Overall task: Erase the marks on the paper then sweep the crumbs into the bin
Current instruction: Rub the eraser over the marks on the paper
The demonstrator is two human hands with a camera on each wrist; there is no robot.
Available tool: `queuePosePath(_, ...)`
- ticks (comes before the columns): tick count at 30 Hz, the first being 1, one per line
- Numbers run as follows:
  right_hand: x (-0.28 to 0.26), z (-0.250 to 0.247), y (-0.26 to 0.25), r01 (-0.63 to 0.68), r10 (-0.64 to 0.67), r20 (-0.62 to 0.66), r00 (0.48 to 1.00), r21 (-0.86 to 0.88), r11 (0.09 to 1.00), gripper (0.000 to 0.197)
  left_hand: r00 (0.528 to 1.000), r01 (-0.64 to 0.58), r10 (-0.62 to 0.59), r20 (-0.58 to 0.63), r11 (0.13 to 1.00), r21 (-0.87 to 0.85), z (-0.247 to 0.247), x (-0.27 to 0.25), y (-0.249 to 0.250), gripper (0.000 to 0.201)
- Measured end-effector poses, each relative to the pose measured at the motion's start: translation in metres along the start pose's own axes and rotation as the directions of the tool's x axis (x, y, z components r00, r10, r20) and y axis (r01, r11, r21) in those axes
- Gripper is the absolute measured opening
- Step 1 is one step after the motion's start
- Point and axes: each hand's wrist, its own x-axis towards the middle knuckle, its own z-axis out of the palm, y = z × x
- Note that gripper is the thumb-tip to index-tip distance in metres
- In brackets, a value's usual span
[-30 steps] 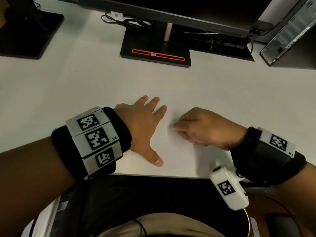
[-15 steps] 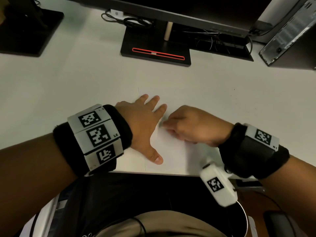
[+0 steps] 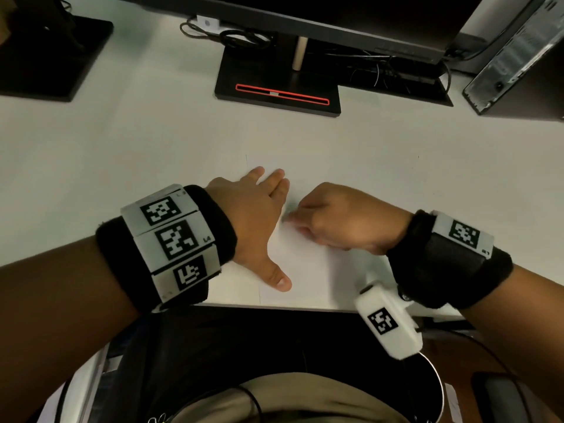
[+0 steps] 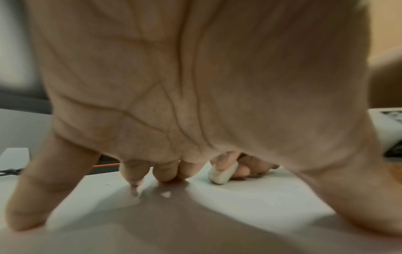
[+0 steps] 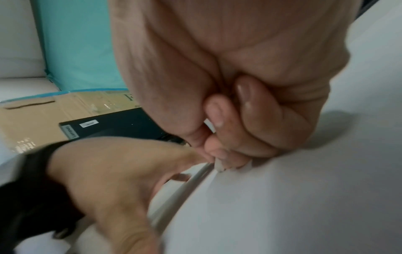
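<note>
A white sheet of paper (image 3: 308, 270) lies on the white desk near its front edge. My left hand (image 3: 259, 215) presses flat on the paper's left part, fingers straight and thumb spread. My right hand (image 3: 335, 221) pinches a small white eraser (image 4: 222, 173) with curled fingers, its end touching the paper just right of the left fingertips. In the right wrist view only the eraser's tip (image 5: 219, 165) shows below the fingers. A faint greenish smudge (image 3: 288, 209) lies between the two hands. A round bin (image 3: 433, 389) stands below the desk edge at lower right.
A black monitor stand (image 3: 277, 93) with a red slot sits at the back centre, with cables (image 3: 244, 38) behind it. Another black stand base (image 3: 52, 59) is at the back left. A computer case (image 3: 518, 56) leans at the back right.
My right hand with the eraser has slid left along the paper toward my left fingertips. My left hand stays pressed in place.
</note>
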Motion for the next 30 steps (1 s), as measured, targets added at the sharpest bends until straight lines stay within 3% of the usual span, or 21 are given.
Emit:
queuePosePath(2,-0.001,-0.002,0.001,-0.014,0.014,-0.025,1.000,-0.026,1.000,0.045,1.000,0.002,-0.002,0.003,1.000,0.004,0.001,0.000,-0.001,0.149)
queuePosePath(6,-0.009,0.004,0.002,0.007,-0.005,0.096,0.995,-0.018,1.000,0.045,1.000,-0.004,0.005,-0.003,1.000,0.002,0.000,0.000,-0.001,0.150)
queuePosePath(10,-0.008,-0.011,0.010,-0.022,0.022,0.012,1.000,-0.008,1.000,0.038,1.000,0.000,0.000,0.007,1.000,-0.007,0.000,-0.001,0.000,0.150)
queuePosePath(14,-0.017,-0.004,0.009,-0.021,0.023,0.112,0.993,-0.020,1.000,0.039,1.000,-0.002,0.002,0.005,1.000,-0.010,0.000,-0.001,-0.001,0.150)
queuePosePath(17,-0.013,-0.001,0.003,0.017,-0.016,0.064,0.998,-0.016,1.000,0.043,1.000,-0.009,0.009,0.006,1.000,-0.008,0.001,-0.002,-0.001,0.149)
queuePosePath(21,-0.002,0.009,-0.009,0.042,-0.048,0.117,0.992,0.053,0.998,0.041,1.000,-0.020,0.020,0.011,1.000,-0.024,0.000,-0.002,-0.002,0.147)
queuePosePath(26,-0.013,-0.015,0.009,-0.055,0.065,0.168,0.984,-0.064,0.996,0.036,1.000,-0.009,0.009,0.009,0.999,-0.032,0.002,-0.002,0.000,0.150)
queuePosePath(30,-0.019,-0.037,0.020,-0.060,0.088,0.107,0.990,-0.236,0.970,0.042,1.000,-0.011,0.011,0.014,0.999,-0.032,0.001,-0.003,0.001,0.149)
